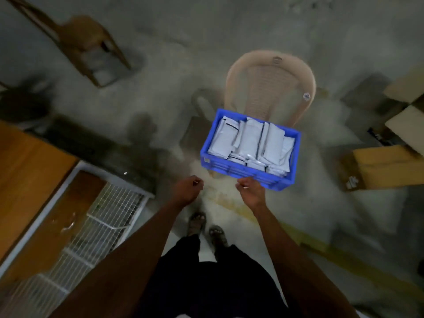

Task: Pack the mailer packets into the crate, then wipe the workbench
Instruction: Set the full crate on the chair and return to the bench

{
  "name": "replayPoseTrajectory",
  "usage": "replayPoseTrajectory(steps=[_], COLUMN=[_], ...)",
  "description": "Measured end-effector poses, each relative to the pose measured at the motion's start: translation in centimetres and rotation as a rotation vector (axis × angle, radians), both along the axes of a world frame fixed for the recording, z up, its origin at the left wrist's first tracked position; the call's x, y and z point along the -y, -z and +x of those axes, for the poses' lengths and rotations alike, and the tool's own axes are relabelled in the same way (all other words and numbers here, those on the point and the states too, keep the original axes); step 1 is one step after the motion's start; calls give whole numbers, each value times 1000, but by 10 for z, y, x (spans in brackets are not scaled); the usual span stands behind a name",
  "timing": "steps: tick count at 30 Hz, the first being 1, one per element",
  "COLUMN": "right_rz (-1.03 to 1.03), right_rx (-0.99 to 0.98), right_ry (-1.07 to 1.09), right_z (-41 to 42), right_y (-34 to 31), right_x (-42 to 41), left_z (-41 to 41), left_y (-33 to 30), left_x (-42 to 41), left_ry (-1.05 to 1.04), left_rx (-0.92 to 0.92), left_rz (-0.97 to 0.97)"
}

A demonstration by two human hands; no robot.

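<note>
we see a crate (pixel 250 167) of smooth blue plastic with ribbed walls, filled with packets (pixel 251 143) of pale, faintly glossy plastic film. behind it a chair (pixel 270 88) of matt beige moulded plastic. the floor (pixel 183 42) looks like rough, dusty concrete. at the left edge a workbench (pixel 27 161) of smooth orange-brown wood, beside white wire racks (pixel 107 216). matt brown cardboard boxes (pixel 385 166) at the right.

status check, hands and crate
Left hand and right hand curled, empty. Blue crate full of white packets, on the chair. Nothing blocking.
</note>
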State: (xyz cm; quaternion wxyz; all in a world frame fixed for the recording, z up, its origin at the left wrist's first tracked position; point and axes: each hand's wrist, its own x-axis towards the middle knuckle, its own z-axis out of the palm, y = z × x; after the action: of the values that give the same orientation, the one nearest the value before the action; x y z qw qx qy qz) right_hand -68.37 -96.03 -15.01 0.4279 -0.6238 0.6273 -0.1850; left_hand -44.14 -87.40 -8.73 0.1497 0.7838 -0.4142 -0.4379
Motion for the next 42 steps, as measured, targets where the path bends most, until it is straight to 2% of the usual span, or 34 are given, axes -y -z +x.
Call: replayPoseTrajectory(steps=[4,10,17,23,28,34,36,42], right_rz=[-5,116,173,223,247,179,98,-21], right_rx=[-58,-182,-222,-257,-276,-322,-308,-311], right_ry=[-264,-686,-1104,-1415,-1621,-1908,-1977,-2175], right_z=[9,49,156,230,261,288,299,338], right_y=[-9,-29,-34,-41,-37,-43,-51,-57], right_x=[-29,-62,-135,-250,-377,-526,-566,-671], left_z=[6,-3,2,-32,-79,-103,-108,-121], left_y=[18,-15,-39,-29,-1,11,5,3], left_x=[-76,-172,-321,-461,-577,-701,-732,-804], left_ry=[-140,-332,-782,-1167,-1517,-1905,-2027,-2228], left_rx=[-1,83,99,81,-51,-124,-131,-157], left_rz=[41,88,67,57,32,-83,-130,-194])
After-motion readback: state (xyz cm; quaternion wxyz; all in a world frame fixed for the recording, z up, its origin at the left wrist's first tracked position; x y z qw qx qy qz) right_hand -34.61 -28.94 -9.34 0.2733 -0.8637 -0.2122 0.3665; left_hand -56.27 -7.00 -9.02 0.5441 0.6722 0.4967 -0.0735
